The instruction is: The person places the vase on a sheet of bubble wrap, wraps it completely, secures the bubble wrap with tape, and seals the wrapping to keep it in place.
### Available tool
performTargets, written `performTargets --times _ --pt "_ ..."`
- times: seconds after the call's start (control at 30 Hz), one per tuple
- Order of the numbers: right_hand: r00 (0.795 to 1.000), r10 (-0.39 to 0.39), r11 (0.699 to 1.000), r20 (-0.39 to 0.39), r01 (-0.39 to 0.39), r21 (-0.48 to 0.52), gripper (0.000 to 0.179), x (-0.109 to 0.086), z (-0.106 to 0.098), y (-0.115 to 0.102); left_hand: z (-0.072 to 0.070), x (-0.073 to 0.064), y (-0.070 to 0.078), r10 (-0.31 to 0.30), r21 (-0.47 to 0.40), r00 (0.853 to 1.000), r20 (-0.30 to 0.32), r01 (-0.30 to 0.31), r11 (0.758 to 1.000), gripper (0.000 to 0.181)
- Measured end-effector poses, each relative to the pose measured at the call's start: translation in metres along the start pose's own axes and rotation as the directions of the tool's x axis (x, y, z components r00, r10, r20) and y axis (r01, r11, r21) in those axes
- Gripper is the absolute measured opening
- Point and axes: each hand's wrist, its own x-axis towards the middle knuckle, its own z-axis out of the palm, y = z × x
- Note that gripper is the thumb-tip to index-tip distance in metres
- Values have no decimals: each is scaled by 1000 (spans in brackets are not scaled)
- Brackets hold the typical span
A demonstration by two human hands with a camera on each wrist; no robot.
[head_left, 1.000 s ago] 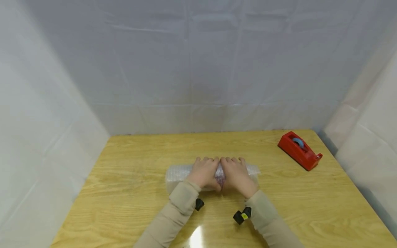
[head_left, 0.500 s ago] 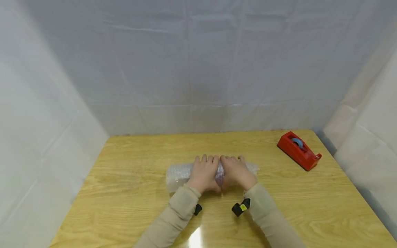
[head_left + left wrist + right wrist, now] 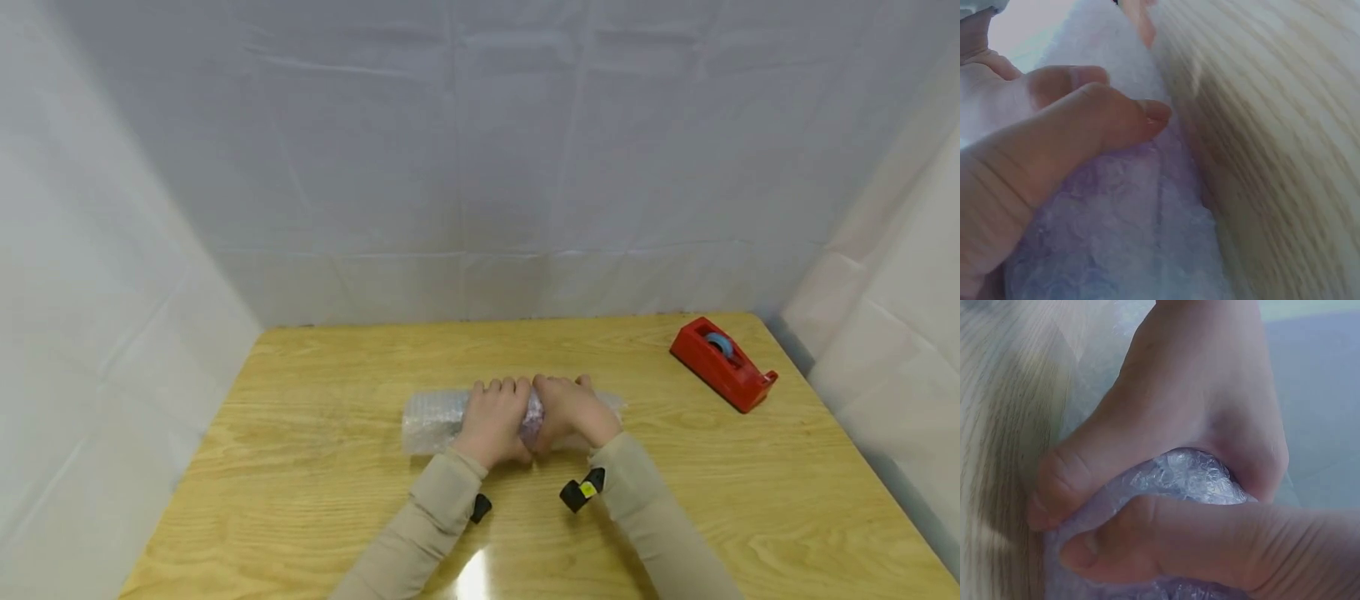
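A roll of bubble wrap lies crosswise on the wooden table, with something purplish showing through it between the hands. My left hand grips it left of the middle, fingers over the far side and thumb along the near side. Right beside it, my right hand curls over the roll in the same way. In the left wrist view the left thumb presses the clear bubble wrap near the table surface. The right wrist view has both thumbs close together on the crinkled bubble wrap.
A red tape dispenser with a blue-looking tape roll stands at the back right of the wooden table. White sheeting hangs behind the table and on both sides. Black wrist cameras hang under both sleeves.
The bubble wrap roll has turned slightly under the hands. My right hand has shifted its grip, its wrist moving a little up and its fingers bending more. The left hand stays nearly in place.
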Motion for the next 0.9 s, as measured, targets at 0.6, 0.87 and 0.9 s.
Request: performTargets --times 0.6,0.87,0.9 --pt "988 -26 997 153 14 82 73 -3 -4 -3 -12 -4 -1 2 -130 985 172 21 991 104" --pt "996 -32 999 82 29 33 78 -8 -2 -2 -13 -2 0 -18 -165 981 194 50 985 102" --pt "998 -34 999 61 33 17 79 -10 -1 -2 -13 -2 0 -18 -166 981 193 51 985 101"
